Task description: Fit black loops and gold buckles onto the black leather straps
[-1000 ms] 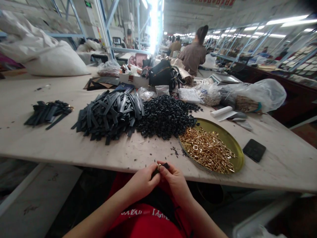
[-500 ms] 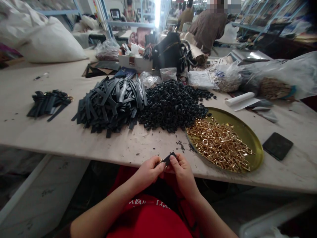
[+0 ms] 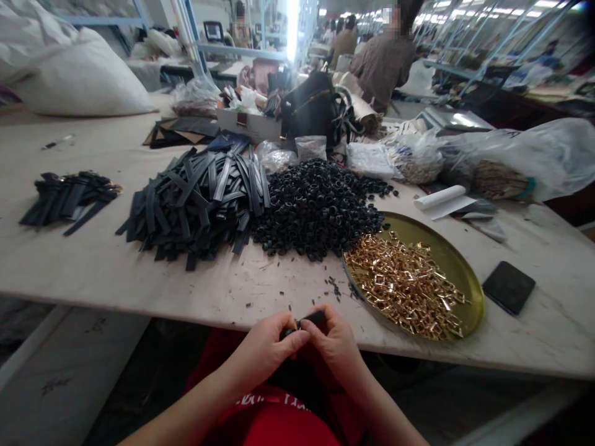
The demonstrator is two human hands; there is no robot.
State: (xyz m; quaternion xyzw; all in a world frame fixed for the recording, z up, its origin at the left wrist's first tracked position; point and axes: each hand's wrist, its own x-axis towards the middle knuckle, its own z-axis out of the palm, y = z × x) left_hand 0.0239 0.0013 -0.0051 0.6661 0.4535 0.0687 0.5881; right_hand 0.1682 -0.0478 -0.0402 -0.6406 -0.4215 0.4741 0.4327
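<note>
At the table's front edge, my left hand (image 3: 272, 339) and my right hand (image 3: 335, 337) pinch one short black strap (image 3: 317, 318) between them. A speck of gold metal, likely part of a buckle, shows where the thumbs meet; my fingers hide most of it. Beyond my hands lies a heap of small black loops (image 3: 320, 210). Left of the loops is a big pile of flat black straps (image 3: 195, 204). A round gold tray (image 3: 471, 291) to the right holds many gold buckles (image 3: 409, 285).
A smaller bunch of black straps with gold ends (image 3: 69, 198) lies far left. A dark flat phone-like slab (image 3: 509, 287) sits right of the tray. Plastic bags (image 3: 418, 158), a black bag (image 3: 309, 108) and a white sack (image 3: 88, 74) line the back. A person (image 3: 383, 62) is beyond.
The hands have drawn closer together, and the strap's gold fitting is now mostly covered by fingers. The view has shifted slightly; the piles look the same.
</note>
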